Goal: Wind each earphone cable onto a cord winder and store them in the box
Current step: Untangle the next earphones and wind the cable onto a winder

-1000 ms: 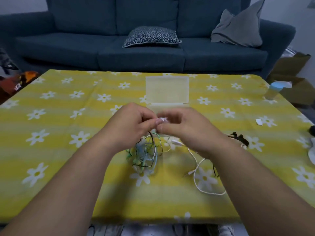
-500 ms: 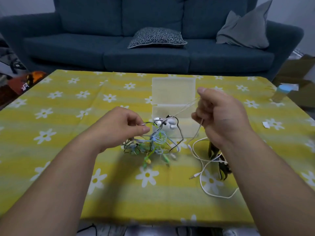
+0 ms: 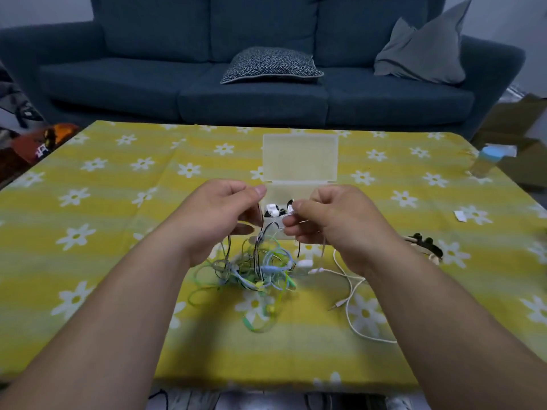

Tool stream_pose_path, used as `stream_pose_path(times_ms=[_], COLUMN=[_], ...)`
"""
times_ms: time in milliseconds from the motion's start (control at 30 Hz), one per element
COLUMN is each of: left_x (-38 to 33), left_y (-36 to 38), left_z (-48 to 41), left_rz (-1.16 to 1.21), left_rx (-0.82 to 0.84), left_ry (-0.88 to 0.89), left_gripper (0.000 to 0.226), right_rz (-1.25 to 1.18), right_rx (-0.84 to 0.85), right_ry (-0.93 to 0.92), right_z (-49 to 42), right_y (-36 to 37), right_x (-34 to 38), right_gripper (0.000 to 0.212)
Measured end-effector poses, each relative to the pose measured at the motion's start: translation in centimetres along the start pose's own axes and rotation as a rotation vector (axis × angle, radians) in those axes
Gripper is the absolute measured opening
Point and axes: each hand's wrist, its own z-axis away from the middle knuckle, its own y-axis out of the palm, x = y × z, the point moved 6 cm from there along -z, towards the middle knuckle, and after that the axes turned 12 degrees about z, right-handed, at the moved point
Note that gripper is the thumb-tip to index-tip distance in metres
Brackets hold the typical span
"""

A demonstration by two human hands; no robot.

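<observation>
Above the tangle [image 3: 254, 270], both hands pinch cables.

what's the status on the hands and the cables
Left hand pinching dark cable, right hand pinching small white piece. Tangled cables unwound on table; box open behind. White cable loose by right wrist.

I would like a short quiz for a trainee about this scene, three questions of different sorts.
1. True or false: the lid of the clear box is closed.
2. Which lies loose on the tablecloth beside the right hand: A) white cable B) red cable?
3. Fill in: the tangle of cables lies ____ the left hand.

Key: 1 false; 2 A; 3 below.
</observation>
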Motion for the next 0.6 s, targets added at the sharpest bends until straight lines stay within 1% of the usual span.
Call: stream_pose_path(times_ms=[67,133,200,233,333,400,467,500,567,600], left_x=[0.4,0.9,1.2,1.4,1.8,1.9,1.5,1.1,0.4,0.2], left_y=[-0.6,-2.0,-3.4,-3.8,-3.6,-3.0,-2.3,-1.8,-0.6,0.1], left_z=[-0.2,-0.5,-0.8,-1.0,-1.1,-1.0,-1.0,-0.9,-0.6,-0.4], left_rz=[0.04,0.069,-0.009,-0.064,-0.265,-0.382,-0.414,-0.415,-0.408,-0.397], left_rx=[-0.094,-0.241,-0.336,-0.339,-0.281,-0.25,-0.214,-0.178,-0.064,0.01], left_ry=[-0.04,-0.074,-0.079,-0.08,-0.102,-0.07,0.014,0.066,0.125,0.135], left_gripper=[0.025,0.026,0.033,0.036,0.038,0.028,0.016,0.014,0.016,0.014], right_rz=[0.005,-0.003,-0.037,-0.057,-0.085,-0.088,-0.085,-0.083,-0.089,-0.096], right_rx=[-0.053,-0.131,-0.186,-0.202,-0.227,-0.205,-0.166,-0.153,-0.14,-0.138], right_ry=[0.007,0.006,0.011,0.012,0.0,-0.006,-0.011,-0.016,-0.023,-0.026], right_z=[-0.1,-0.3,-0.3,-0.3,-0.4,-0.4,-0.4,-0.4,-0.4,-0.4], right_y=[-0.5,-1.4,-2.1,-2.3,-2.4,-2.1,-1.7,-1.6,-1.4,-1.4], right_x=[-0.1,-0.2,-0.2,-0.2,0.0,0.1,0.1,0.1,0.2,0.2], right_gripper=[0.032,0.034,0.032,0.031,0.032,0.031,0.03,0.029,0.029,0.029])
